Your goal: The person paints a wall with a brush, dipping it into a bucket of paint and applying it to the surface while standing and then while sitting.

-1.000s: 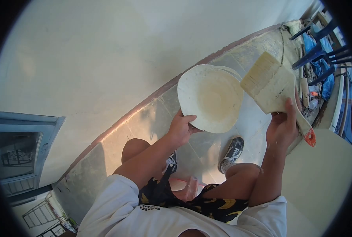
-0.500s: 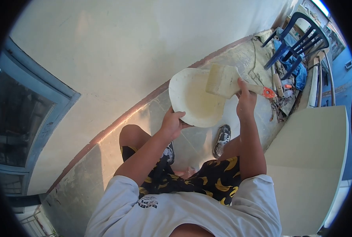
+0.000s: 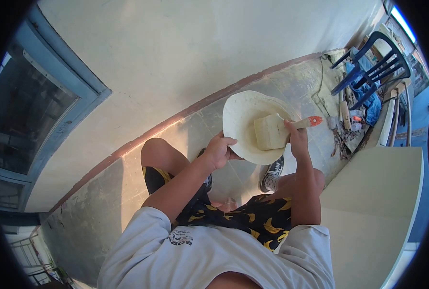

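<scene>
My left hand grips the lower left rim of a white shallow bowl, thumb over the edge and fingers beneath. The bowl is tilted so that its pale, cream-coated inside faces me. In my right hand is a wide paintbrush, held near the base of its handle. Its cream-coloured bristle head overlaps the middle of the bowl, while the handle, with an orange tip, points out past the right rim.
A pale wall with a reddish skirting runs along the far side. At left is a blue-framed window. A blue plastic chair stands among clutter at upper right. Beside my right leg is a large pale panel.
The brush has moved from the bowl's right rim down over its inside. The bowl sits further right and slightly lower in view, and the whole view has shifted a little.
</scene>
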A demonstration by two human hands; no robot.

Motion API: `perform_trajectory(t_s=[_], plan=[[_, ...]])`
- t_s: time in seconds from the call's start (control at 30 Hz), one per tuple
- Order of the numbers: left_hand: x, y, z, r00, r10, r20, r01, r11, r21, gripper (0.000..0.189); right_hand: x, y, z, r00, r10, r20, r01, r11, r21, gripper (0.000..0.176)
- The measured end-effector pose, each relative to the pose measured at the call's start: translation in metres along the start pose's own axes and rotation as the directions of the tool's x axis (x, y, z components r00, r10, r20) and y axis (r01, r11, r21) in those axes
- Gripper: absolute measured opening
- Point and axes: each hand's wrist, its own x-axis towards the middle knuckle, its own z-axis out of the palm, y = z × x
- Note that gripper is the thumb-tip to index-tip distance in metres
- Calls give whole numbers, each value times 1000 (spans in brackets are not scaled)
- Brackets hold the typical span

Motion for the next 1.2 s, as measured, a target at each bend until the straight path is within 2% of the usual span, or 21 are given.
perform_trajectory(t_s=[0.03,0.07,0.13,0.2,0.27,0.3,0.33,0.37,0.4,0.43,0.53,0.57,0.63,0.83,0.87,0.93,0.97,1.03,1.1,1.17,1.2], plan=[[1,-2,3,1000,-12,3,12,1000,8,49,-2,2,-4,1000,1,1,-1,996,-89,34],[2,-3,5,1000,-23,8,23,1000,19,49,-2,4,-6,1000,4,0,-4,996,-85,34],[5,-4,7,999,-20,40,18,998,52,46,2,8,-10,994,-104,-37,99,988,-117,32],[12,-9,3,997,-14,76,7,996,84,45,6,0,-17,993,-94,-68,89,993,-82,31],[29,-28,-23,990,5,143,0,999,-36,58,12,-11,-24,992,-64,-108,56,996,-71,29],[44,-54,-51,990,-143,16,137,971,196,65,13,-19,-24,993,-49,-104,42,997,-69,29],[59,-95,-89,955,-261,-141,296,872,391,73,13,-29,-23,990,-78,-121,52,978,-204,29],[70,-145,-126,810,-405,-423,585,516,626,79,20,-36,-21,984,-122,-128,72,939,-337,30],[55,-188,-150,834,-408,-371,474,188,860,83,27,-36,-19,979,-151,-136,96,934,-344,30],[53,-193,-149,832,-410,-375,480,192,856,83,33,-32,-19,981,-146,-130,93,934,-345,30],[46,-203,-145,846,-431,-315,433,208,877,83,55,-17,-22,951,-165,-261,137,983,-123,33],[44,-205,-143,845,-445,-297,423,217,880,83,64,-15,-24,954,-161,-254,131,983,-132,33],[40,-207,-139,825,-489,-284,430,217,876,83,75,-10,-27,951,-75,-299,94,994,47,30],[33,-205,-131,773,-591,-230,417,200,886,83,127,-2,2,939,12,-345,23,995,98,35],[33,-205,-131,767,-606,-211,409,207,889,83,135,6,1,935,33,-353,-2,996,87,28],[77,-214,-131,601,-689,-406,550,-13,835,77,154,23,0,937,50,-344,-29,997,66,29],[96,-241,-142,616,-678,-402,546,0,838,77,162,26,2,939,47,-341,-30,998,54,30],[131,-287,-168,870,-450,-203,361,300,883,74,178,29,10,961,1,-277,10,999,40,33],[142,-237,-128,870,-446,-209,357,277,892,73,196,33,7,985,7,-174,1,999,44,34],[150,-216,-115,869,-446,-214,347,241,906,72,201,28,14,984,-24,-179,32,999,44,34],[151,-215,-120,910,-396,-120,249,294,923,72,202,27,18,984,-62,-166,69,997,39,33]])
